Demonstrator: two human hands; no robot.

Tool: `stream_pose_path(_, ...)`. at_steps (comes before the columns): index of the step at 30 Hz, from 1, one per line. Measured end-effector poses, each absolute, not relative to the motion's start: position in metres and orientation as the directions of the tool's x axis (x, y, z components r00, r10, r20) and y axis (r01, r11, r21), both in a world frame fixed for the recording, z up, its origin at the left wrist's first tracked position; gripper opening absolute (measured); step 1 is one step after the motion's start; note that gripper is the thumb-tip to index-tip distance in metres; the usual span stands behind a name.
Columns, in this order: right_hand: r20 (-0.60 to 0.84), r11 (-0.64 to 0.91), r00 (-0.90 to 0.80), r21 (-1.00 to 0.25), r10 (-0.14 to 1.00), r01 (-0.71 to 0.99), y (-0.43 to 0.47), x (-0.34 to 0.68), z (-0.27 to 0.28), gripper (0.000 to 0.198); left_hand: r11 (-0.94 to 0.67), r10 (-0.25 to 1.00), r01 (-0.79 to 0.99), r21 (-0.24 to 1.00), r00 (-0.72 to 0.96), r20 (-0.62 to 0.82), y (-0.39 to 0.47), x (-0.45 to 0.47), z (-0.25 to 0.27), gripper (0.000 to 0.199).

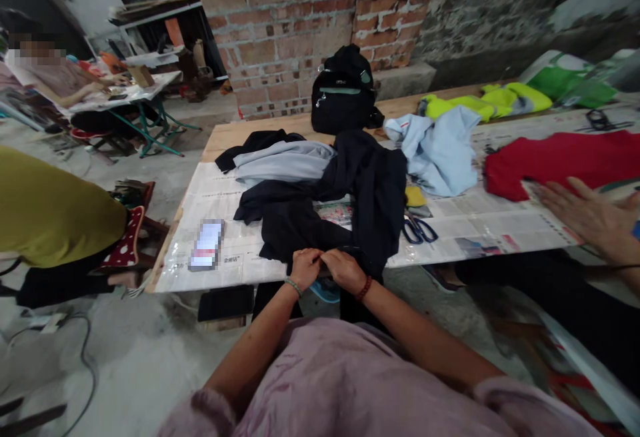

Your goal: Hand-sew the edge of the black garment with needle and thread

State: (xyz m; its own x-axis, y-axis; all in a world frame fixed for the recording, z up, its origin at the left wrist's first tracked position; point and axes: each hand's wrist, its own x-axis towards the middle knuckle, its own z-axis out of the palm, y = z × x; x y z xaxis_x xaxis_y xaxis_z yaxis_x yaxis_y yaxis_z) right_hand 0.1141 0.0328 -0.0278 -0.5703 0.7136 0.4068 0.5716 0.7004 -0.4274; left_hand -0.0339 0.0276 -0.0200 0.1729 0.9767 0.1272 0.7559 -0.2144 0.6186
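At the table's front edge, both hands pinch the near edge of a black garment (295, 227) that lies bunched on the newspaper-covered table (165, 270). My left hand (305, 269) is closed on the cloth, with fingertips close to those of my right hand (345, 270), which is closed on it too. Whether a small tool is between the fingers is too small to tell. Dark navy cloth (377, 190) and a grey piece of fabric (287, 160) lie heaped beyond. Dark-handled scissors (419, 229) rest to the right, beside a small yellow piece (415, 196).
A phone (207, 244) lies at the table's left. A black backpack (344, 90) stands at the back, near a light blue garment (443, 150) and a yellow hi-vis garment (485, 102). At right, another person's hand (585, 214) is by a red garment (560, 160).
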Motion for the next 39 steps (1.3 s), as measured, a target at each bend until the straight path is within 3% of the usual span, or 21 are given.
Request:
stream_pose_path(3,0.327,0.703,-0.623,-0.38,0.711,0.602,0.041,0.115,-0.022,0.023,-0.216,0.976,0.756,0.618,0.182,0.119,0.028,-0.036,-0.021,0.01)
stream_pose_path(6,0.299,0.655,-0.601,-0.52,0.741,0.549,0.046,0.115,-0.016,0.017,-0.204,0.979,0.731,0.652,0.165,0.121,0.029,-0.037,-0.021,0.009)
stream_pose_path(8,0.28,0.484,-0.438,-0.735,0.854,0.474,0.049,0.113,-0.014,0.014,-0.2,0.98,0.715,0.67,0.16,0.121,0.028,-0.037,-0.021,0.009)
stream_pose_path(10,0.162,0.219,-0.207,-0.931,0.965,0.292,0.054,0.11,-0.011,0.014,-0.196,0.981,0.716,0.67,0.155,0.12,0.028,-0.036,-0.022,0.008)
stream_pose_path(13,-0.043,-0.046,-0.083,-0.998,0.996,-0.033,0.064,0.109,-0.004,0.019,-0.188,0.982,0.73,0.657,0.141,0.124,0.027,-0.034,-0.023,0.006)
stream_pose_path(16,-0.094,-0.116,-0.173,-0.986,0.98,-0.121,0.069,0.111,0.006,0.023,-0.194,0.981,0.736,0.649,0.142,0.132,0.026,-0.033,-0.023,0.005)
stream_pose_path(20,-0.135,-0.154,-0.381,-0.988,0.915,-0.019,0.067,0.114,0.026,0.022,-0.23,0.973,0.737,0.635,0.164,0.162,0.026,-0.033,-0.023,0.007)
stream_pose_path(24,-0.257,-0.348,-0.64,-0.937,0.724,-0.018,0.073,0.115,0.044,0.02,-0.209,0.978,0.76,0.615,0.158,0.138,0.025,-0.033,-0.02,0.014)
stream_pose_path(26,-0.279,-0.433,-0.633,-0.896,0.722,-0.099,0.08,0.114,0.047,0.017,-0.195,0.981,0.748,0.634,0.141,0.135,0.025,-0.033,-0.018,0.011)
stream_pose_path(29,-0.276,-0.391,-0.441,-0.9,0.854,-0.194,0.086,0.11,0.042,0.012,-0.196,0.981,0.712,0.674,0.138,0.14,0.024,-0.034,-0.017,0.009)
stream_pose_path(32,-0.18,-0.218,-0.242,-0.966,0.953,-0.139,0.084,0.105,0.032,0.011,-0.195,0.981,0.704,0.683,0.146,0.13,0.025,-0.034,-0.018,0.009)
stream_pose_path(35,-0.115,-0.138,-0.193,-0.984,0.974,-0.113,0.079,0.105,0.026,0.017,-0.186,0.982,0.72,0.669,0.142,0.121,0.025,-0.035,-0.021,0.011)
stream_pose_path(39,-0.11,-0.147,-0.216,-0.976,0.97,-0.162,0.075,0.112,0.029,0.025,-0.202,0.979,0.737,0.645,0.148,0.138,0.025,-0.034,-0.022,0.018)
